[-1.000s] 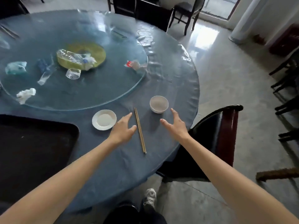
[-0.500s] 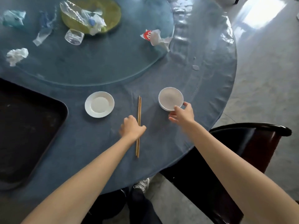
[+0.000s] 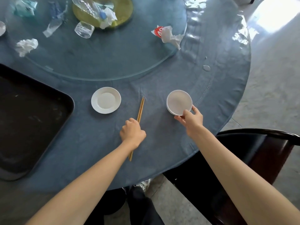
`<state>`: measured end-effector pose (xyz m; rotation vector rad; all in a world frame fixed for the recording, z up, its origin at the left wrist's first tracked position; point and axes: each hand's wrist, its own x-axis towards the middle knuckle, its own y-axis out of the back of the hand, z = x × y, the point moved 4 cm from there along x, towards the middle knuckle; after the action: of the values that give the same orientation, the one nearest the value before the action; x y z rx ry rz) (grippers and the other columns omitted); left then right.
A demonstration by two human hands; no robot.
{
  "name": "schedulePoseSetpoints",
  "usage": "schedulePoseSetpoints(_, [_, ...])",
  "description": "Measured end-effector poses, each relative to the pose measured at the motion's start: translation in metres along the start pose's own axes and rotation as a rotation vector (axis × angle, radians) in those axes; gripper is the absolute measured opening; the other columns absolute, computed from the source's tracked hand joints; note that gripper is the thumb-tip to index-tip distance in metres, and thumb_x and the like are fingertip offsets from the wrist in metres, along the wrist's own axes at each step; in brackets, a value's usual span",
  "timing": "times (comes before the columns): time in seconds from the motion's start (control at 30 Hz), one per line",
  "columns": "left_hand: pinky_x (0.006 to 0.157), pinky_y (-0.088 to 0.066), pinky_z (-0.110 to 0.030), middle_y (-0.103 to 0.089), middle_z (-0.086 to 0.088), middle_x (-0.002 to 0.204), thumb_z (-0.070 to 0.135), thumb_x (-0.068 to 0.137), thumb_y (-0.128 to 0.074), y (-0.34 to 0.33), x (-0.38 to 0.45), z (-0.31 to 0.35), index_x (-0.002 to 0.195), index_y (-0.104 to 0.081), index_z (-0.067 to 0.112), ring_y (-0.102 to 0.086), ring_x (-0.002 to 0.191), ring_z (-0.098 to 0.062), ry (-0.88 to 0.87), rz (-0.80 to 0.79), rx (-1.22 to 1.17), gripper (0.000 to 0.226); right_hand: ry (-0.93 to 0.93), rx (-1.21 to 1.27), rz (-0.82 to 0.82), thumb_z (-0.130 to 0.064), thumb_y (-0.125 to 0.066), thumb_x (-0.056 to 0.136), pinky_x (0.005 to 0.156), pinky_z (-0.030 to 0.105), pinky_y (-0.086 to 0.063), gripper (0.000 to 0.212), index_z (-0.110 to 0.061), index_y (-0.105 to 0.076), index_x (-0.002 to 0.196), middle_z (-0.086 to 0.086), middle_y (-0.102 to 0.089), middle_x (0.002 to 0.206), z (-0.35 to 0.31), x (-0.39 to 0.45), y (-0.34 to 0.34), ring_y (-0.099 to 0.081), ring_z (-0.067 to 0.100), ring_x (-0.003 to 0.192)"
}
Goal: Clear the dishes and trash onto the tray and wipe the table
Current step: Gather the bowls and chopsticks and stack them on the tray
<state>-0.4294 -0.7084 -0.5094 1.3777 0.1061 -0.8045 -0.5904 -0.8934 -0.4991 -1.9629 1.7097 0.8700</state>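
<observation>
A: Where does it stand?

B: The left hand (image 3: 132, 133) is curled round the middle of the chopsticks (image 3: 140, 109), which lie near the tabletop's near edge, tips pointing toward the glass turntable (image 3: 113, 59). The right hand (image 3: 191, 119) pinches the near rim of the small white bowl (image 3: 179, 102), thumb on the rim and fingers under its side; the bowl sits by the near right edge of the table (image 3: 170, 151).

A: And the tray?

B: The black tray (image 3: 32, 119) sits at the near left edge with nothing on it that I can see. The saucer (image 3: 106, 100) lies between it and the chopsticks, untouched.

A: How should this pickup go?

B: I'd say lift both sticks together so neither slips out, and keep the bowl level in case something is left inside; I cannot tell if it holds anything. Carry them left, clearing the saucer, and set them down inside the tray wall.

A: The arms?

B: Both forearms reach forward from the near edge, wrists low, knuckles up; the left fist sits on the cloth, and the right wrist is bent toward the bowl.
</observation>
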Motion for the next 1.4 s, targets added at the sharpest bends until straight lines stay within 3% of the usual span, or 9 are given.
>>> schedulePoseSetpoints(0.07, [0.076, -0.047, -0.038, -0.057, -0.014, 0.121, 0.021, 0.083, -0.059, 0.000, -0.001, -0.008, 0.118, -0.048, 0.003, -0.060, 0.111, -0.039, 0.007, -0.018, -0.021, 0.041, 0.002, -0.025, -0.009, 0.001, -0.049, 0.090, 0.094, 0.039, -0.061, 0.067, -0.027, -0.046, 0.151, 0.007, -0.072, 0.102, 0.005, -0.007, 0.002, -0.079, 0.025, 0.071])
schedulePoseSetpoints(0.23, [0.080, -0.046, -0.037, -0.062, -0.018, 0.118, 0.022, 0.090, -0.045, 0.005, -0.003, -0.036, 0.114, -0.058, 0.002, -0.059, 0.109, -0.039, 0.056, -0.117, -0.193, 0.034, 0.030, -0.027, -0.066, 0.002, -0.050, 0.089, 0.089, 0.035, -0.062, 0.065, -0.027, -0.050, 0.147, 0.016, -0.072, 0.117, 0.018, -0.039, 0.001, -0.079, 0.029, 0.082])
schedulePoseSetpoints(0.33, [0.064, -0.047, -0.033, -0.064, -0.014, 0.096, 0.017, 0.091, -0.043, 0.012, -0.013, -0.053, 0.093, -0.061, 0.008, -0.059, 0.077, -0.029, 0.049, -0.218, -0.510, 0.020, 0.037, -0.009, -0.108, 0.005, -0.050, 0.089, 0.082, 0.034, -0.064, 0.061, -0.027, -0.054, 0.141, 0.021, -0.070, 0.121, 0.025, -0.066, -0.007, -0.077, 0.035, 0.094])
schedulePoseSetpoints(0.4, [0.048, -0.031, -0.023, -0.056, -0.006, 0.075, 0.009, 0.088, -0.042, 0.020, -0.026, -0.066, 0.082, -0.059, 0.011, -0.041, 0.052, -0.018, 0.067, -0.301, -0.805, 0.018, 0.032, -0.013, -0.126, 0.005, -0.051, 0.089, 0.079, 0.032, -0.064, 0.062, -0.028, -0.055, 0.140, 0.022, -0.070, 0.119, 0.031, -0.084, -0.015, -0.076, 0.035, 0.099])
schedulePoseSetpoints(0.5, [0.045, -0.017, -0.019, -0.047, -0.002, 0.065, 0.008, 0.090, -0.038, 0.037, -0.051, -0.098, 0.088, -0.061, 0.008, -0.027, 0.045, -0.011, 0.092, -0.356, -1.056, 0.023, 0.022, -0.072, -0.155, 0.005, -0.053, 0.088, 0.099, 0.043, -0.059, 0.066, -0.028, -0.054, 0.145, 0.017, -0.074, 0.098, 0.042, -0.113, -0.030, -0.076, 0.032, 0.093])
schedulePoseSetpoints(0.67, [0.041, -0.021, -0.020, -0.047, -0.003, 0.066, 0.013, 0.099, -0.038, 0.078, -0.087, -0.180, 0.093, -0.061, 0.006, -0.031, 0.048, -0.011, 0.080, -0.231, -1.146, 0.024, 0.040, -0.133, -0.274, 0.003, -0.055, 0.089, 0.100, 0.039, -0.058, 0.059, -0.038, -0.058, 0.132, 0.011, -0.075, 0.092, 0.067, -0.176, -0.070, -0.077, 0.023, 0.075])
schedulePoseSetpoints(1.1, [0.039, -0.025, -0.019, -0.049, 0.001, 0.063, 0.015, 0.101, -0.040, 0.152, -0.162, -0.454, 0.092, -0.062, 0.008, -0.037, 0.044, -0.008, 0.088, -0.019, -1.339, 0.024, 0.135, -0.210, -0.495, 0.001, -0.062, 0.092, 0.083, 0.040, -0.065, 0.056, -0.020, -0.059, 0.145, 0.010, -0.066, 0.132, 0.184, -0.375, -0.224, -0.078, 0.028, 0.091])
schedulePoseSetpoints(1.3, [0.041, -0.033, -0.021, -0.055, 0.002, 0.064, 0.020, 0.100, -0.042, 0.177, -0.209, -0.600, 0.096, -0.068, 0.008, -0.045, 0.048, -0.007, 0.167, 0.057, -1.326, 0.029, 0.106, -0.326, -0.588, -0.008, -0.069, 0.096, 0.070, 0.033, -0.065, 0.043, -0.025, -0.067, 0.136, 0.004, -0.067, 0.129, 0.250, -0.480, -0.308, -0.075, 0.027, 0.100])
schedulePoseSetpoints(1.4, [0.042, -0.036, -0.021, -0.058, 0.002, 0.066, 0.022, 0.100, -0.043, 0.187, -0.222, -0.644, 0.098, -0.069, 0.009, -0.048, 0.050, -0.006, 0.181, 0.089, -1.338, 0.029, 0.131, -0.361, -0.672, -0.004, -0.063, 0.098, 0.070, 0.032, -0.064, 0.043, -0.022, -0.066, 0.137, 0.002, -0.071, 0.122, 0.264, -0.510, -0.336, -0.079, 0.024, 0.089])
